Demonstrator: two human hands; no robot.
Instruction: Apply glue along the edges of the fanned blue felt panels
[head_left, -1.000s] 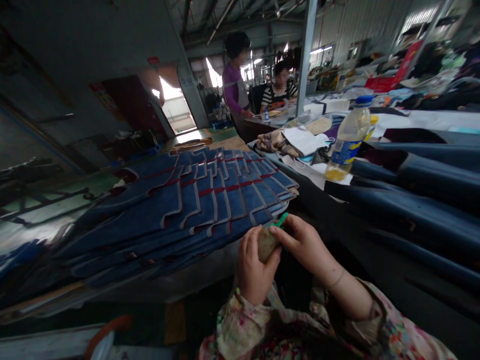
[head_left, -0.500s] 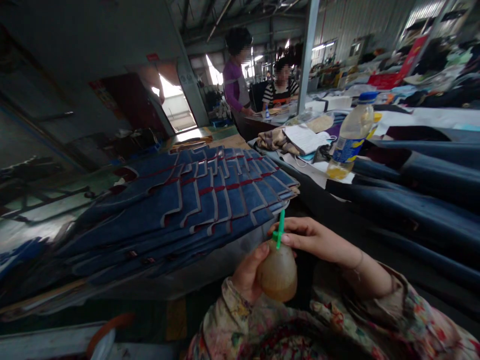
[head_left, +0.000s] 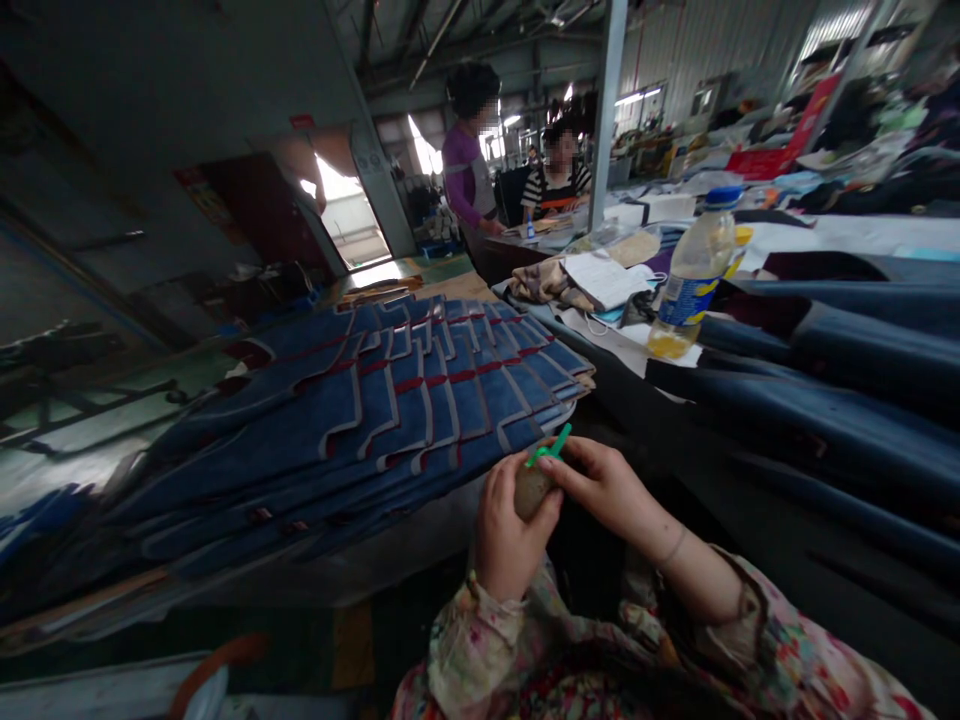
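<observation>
A small translucent squeeze bottle with brownish liquid is in my left hand, whose fingers and thumb wrap round its body and hide much of it. At the bottle's top, my right hand pinches the green cap, its thumb pressed against the base. The cap's thin spout sticks out up and to the right. Behind both hands spreads a fanned stack of blue denim pieces with grey edges and dark red strips.
A drink bottle with a blue cap stands on the right-hand table beside a notebook and a patterned cloth. More folded denim lies to the right. Two co-workers are at a far table near a grey post.
The squeeze bottle has tipped, and its spout now leans to the right. My left hand has come further round its body, covering more of it. My right hand remains at the cap.
</observation>
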